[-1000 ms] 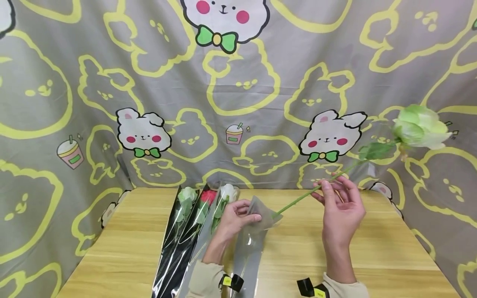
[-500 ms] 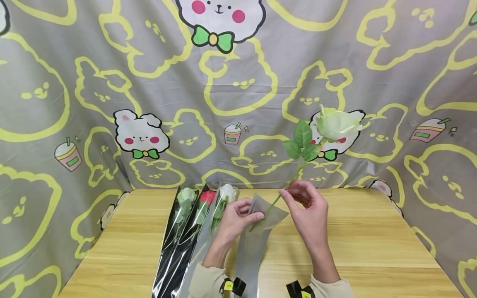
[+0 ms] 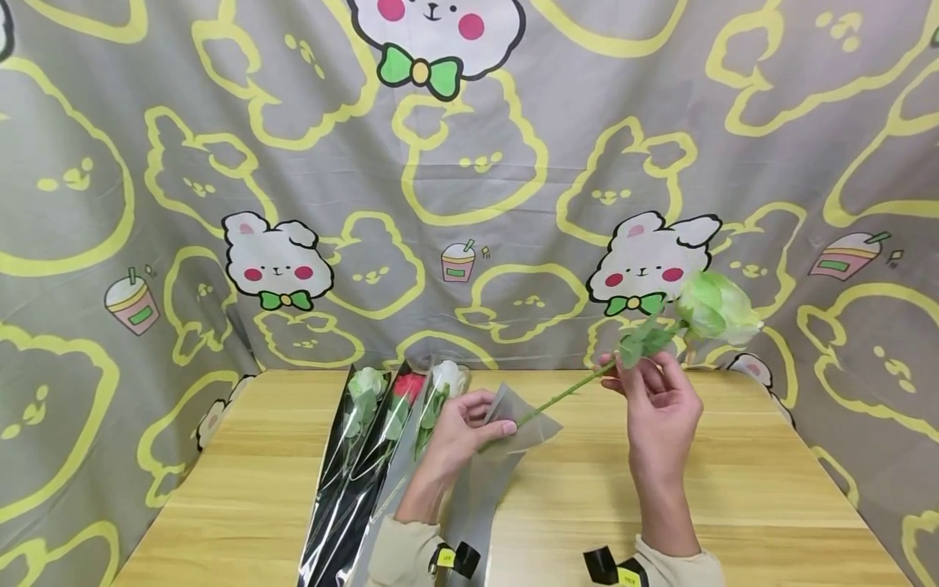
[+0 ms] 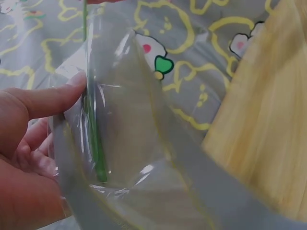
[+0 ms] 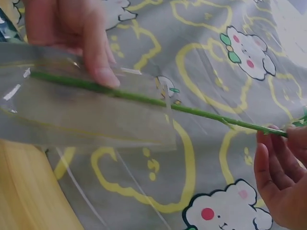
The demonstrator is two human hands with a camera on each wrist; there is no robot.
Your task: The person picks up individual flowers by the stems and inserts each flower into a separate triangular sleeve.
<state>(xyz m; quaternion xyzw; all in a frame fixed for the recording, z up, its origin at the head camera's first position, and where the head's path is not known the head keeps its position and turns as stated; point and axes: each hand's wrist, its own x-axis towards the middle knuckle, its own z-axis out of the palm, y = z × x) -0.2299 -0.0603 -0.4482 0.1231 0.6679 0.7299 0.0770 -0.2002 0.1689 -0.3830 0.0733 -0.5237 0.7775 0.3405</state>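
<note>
My left hand (image 3: 464, 432) pinches a see-through grey flower sleeve (image 3: 469, 505) near its mouth, thumb on the outer film. An artificial rose (image 3: 719, 308), pale green and white, leans to the upper right. Between thumb and fingers, my right hand (image 3: 663, 420) holds its stem just below the leaves (image 3: 641, 341). The lower part of the green stem (image 5: 201, 112) runs into the sleeve. In the left wrist view the stem's cut end (image 4: 100, 175) shows through the film, below the left thumb. The flower head is out of both wrist views.
Left of my left hand, wrapped roses lie side by side on the wooden table (image 3: 242, 473): one pale green (image 3: 368, 385), one red (image 3: 408, 390), one white (image 3: 449, 377). A grey cartoon-print cloth (image 3: 484, 326) hangs behind the table.
The right hand moved left with the rose, then back right, and now grips the stem nearer the leaves. The flower head sits lower, and the stem reaches into the sleeve. The left hand stays put.
</note>
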